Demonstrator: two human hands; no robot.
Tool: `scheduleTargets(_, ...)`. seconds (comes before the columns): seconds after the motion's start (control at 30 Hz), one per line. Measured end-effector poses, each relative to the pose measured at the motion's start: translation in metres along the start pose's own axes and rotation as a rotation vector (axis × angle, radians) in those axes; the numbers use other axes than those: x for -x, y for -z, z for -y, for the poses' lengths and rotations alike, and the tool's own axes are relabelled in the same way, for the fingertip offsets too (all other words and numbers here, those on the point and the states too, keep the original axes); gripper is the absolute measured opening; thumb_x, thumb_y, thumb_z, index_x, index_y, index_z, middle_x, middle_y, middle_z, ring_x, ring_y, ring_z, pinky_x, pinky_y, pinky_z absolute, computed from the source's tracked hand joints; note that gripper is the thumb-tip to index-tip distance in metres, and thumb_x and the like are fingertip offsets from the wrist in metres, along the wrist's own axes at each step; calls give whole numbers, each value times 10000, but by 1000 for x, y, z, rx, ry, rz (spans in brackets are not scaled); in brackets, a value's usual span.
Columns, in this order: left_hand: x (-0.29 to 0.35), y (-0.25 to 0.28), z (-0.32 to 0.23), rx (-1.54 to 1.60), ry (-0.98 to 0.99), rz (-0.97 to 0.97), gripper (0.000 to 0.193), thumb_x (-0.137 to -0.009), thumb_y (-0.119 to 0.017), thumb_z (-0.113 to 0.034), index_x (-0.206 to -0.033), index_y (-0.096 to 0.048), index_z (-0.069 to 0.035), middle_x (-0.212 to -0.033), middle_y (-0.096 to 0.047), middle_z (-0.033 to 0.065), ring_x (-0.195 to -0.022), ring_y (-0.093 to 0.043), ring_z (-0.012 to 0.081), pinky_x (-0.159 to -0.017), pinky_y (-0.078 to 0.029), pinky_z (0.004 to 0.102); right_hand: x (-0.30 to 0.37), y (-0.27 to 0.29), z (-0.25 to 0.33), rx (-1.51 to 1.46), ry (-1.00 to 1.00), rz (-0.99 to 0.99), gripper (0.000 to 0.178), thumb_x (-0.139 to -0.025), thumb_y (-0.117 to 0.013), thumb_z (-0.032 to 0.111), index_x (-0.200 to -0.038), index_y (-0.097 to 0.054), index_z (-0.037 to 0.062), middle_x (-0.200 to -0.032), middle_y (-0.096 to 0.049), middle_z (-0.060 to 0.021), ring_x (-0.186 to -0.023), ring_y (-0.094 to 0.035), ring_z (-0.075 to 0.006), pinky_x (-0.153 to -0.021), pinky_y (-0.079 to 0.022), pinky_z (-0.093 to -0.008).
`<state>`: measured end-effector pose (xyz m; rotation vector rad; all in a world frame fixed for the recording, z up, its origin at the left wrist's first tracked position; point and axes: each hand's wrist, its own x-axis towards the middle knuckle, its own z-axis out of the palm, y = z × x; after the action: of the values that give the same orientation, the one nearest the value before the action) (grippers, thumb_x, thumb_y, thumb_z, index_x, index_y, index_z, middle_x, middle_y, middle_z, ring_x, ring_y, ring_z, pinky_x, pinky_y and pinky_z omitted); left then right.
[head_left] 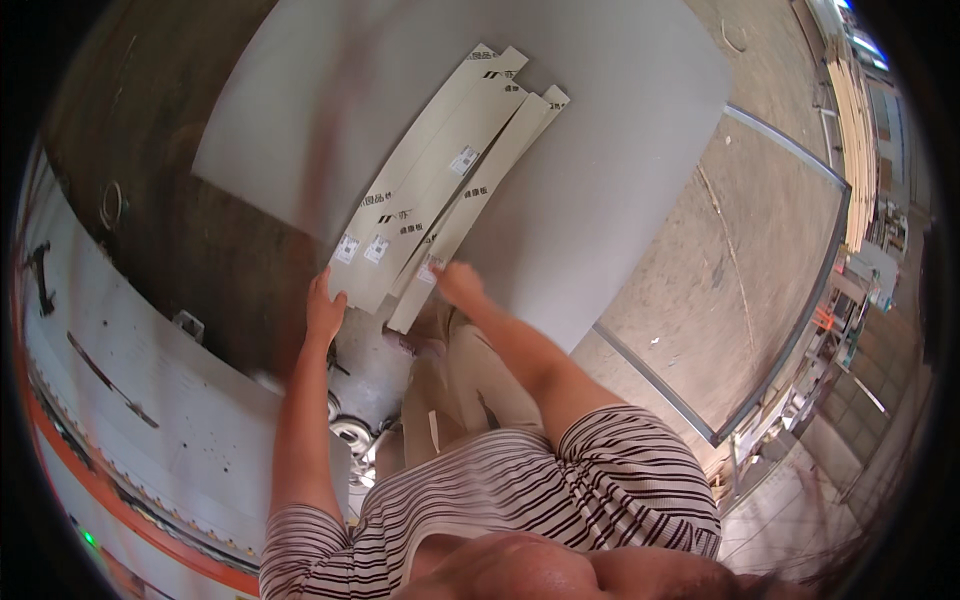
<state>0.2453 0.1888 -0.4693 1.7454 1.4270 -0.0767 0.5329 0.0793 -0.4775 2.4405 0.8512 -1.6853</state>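
Note:
Several long cream board strips [410,190] lie side by side, slanting, on a large grey panel [620,130]. They carry dark printing and small white labels, and their near ends overhang the panel's near edge. My left hand [325,308] grips the near left corner of the leftmost strips, its thumb along the end. At the right, a narrow board strip [468,205] lies at a slight angle, with a thin dark gap between it and the others. My right hand [461,286] is closed at this strip's near end, fingers beside its label.
A long machine bed [180,400] with an orange edge runs along the left. To the right, a dark-framed floor area [760,270] borders the panel. Stacked timber [850,150] stands at the far right. Wheels [352,437] show below, near my legs.

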Motion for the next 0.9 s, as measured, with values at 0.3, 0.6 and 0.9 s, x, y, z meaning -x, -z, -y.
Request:
scheduleTargets(0.3, 239, -59, 74, 298, 226, -12, 233, -952, -569, -204, -1117, -618, -47, -1077, -668, 181, -1042, -632, 362, -901, -497, 408, -28, 95, 17, 1084, 1115, -735, 289, -813, -631, 166, -1091, -595, 95, -1111, -602, -52, -1138, -526, -268, -983, -405, -475)
scheduleTargets(0.6, 438, -74, 12, 756, 644, 37, 265, -991, -559, -237, -1174, -600, -50, -936, -683, 73, -890, -650, 138, -794, -515, 290, -42, 61, 1, 1485, 1015, -133, 343, -744, -706, 203, -1054, -581, 128, -994, -644, -56, -1086, -555, -266, -889, -432, -411)
scheduleTargets(0.9, 375, 9, -102, 1587, 356, -204, 533, -1056, -384, -429, -1446, -372, -67, -1326, -551, 130, -1212, -539, 225, -1033, -433, 369, 218, 30, 95, 834, 943, 648, 774, -705, -742, 460, -1287, -478, 24, -1059, -678, -231, -978, -641, -425, -839, -500, -499)
